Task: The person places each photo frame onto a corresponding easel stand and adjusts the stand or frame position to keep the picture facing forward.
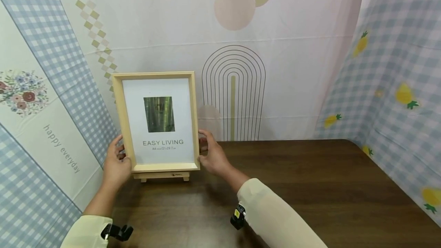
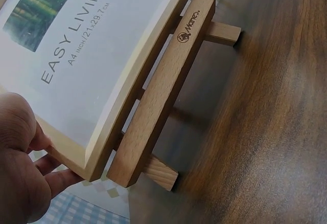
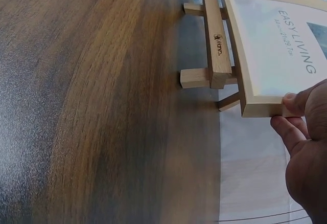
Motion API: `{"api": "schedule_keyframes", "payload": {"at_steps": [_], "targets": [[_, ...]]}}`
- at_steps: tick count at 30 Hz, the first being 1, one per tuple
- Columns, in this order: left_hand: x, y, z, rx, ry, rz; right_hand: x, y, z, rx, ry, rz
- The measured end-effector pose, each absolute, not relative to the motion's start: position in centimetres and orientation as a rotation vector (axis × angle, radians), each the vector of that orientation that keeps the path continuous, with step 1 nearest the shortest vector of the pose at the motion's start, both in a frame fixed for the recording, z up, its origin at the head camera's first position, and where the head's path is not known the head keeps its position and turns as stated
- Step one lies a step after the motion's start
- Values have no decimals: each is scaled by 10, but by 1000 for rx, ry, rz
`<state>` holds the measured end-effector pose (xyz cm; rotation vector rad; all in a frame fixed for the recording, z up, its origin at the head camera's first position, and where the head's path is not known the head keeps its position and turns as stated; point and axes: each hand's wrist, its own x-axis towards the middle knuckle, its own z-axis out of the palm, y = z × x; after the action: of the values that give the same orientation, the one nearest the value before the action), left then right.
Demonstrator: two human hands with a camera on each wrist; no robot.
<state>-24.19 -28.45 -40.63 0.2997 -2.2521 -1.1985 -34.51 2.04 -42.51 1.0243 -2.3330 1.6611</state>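
A light wooden picture frame (image 1: 197, 125) with a white "EASY LIVING" insert and a small green forest picture stands nearly upright at the back left of the table. My left hand (image 1: 116, 163) grips its lower left side, and my right hand (image 1: 214, 155) pinches the lower right side between thumb and fingers. Just beneath the frame is a small wooden easel (image 2: 163, 91) with a branded front ledge and short legs on the table. Both wrist views show a narrow gap between the frame's bottom edge and that ledge. The frame hides most of the easel's upper part.
The dark brown wooden table (image 1: 293, 186) stretches right and forward of the easel. A white patterned cloth (image 1: 293, 87) hangs behind it. Blue checked cloths flank the left and right sides. A black wrist device (image 1: 237, 217) sits at each sleeve cuff.
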Motion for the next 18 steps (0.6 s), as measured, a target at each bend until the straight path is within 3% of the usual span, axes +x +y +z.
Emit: {"api": "schedule_keyframes", "payload": {"at_steps": [18], "targets": [[-247,-286,-412,323,-2246,-1180,-352,15,-430,1021,-2336,1687]]}}
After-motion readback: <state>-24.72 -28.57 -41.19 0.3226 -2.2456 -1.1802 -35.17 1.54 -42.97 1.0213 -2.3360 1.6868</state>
